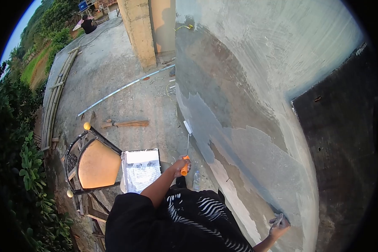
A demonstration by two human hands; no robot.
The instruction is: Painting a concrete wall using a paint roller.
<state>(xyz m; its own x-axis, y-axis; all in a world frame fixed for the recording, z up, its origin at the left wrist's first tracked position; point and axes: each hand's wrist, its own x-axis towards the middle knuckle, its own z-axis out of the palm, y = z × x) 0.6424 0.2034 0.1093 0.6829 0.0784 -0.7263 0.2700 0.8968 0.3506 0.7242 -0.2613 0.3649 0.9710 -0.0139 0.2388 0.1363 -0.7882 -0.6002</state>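
Observation:
My left hand (181, 167) grips the orange handle of a small paint roller (185, 164). Its white sleeve (187, 127) is close to the lower edge of a wall (248, 148), which has patches of grey and pale coating. My right hand (279, 223) is at the wall on the lower right, with grey smears on its fingers; whether it holds anything is unclear. Left of my left forearm, a paint tray (141, 170) with white paint rests by a metal-framed chair (99, 163) with a tan backrest.
A clear plastic bottle (196, 180) stands near my feet. Beyond lie a twig broom (126, 123), a long pale pipe (126, 89) and bamboo poles (58, 100) along the slab's edge. A concrete pillar (138, 34) rises ahead. A person in black (88, 25) sits far off.

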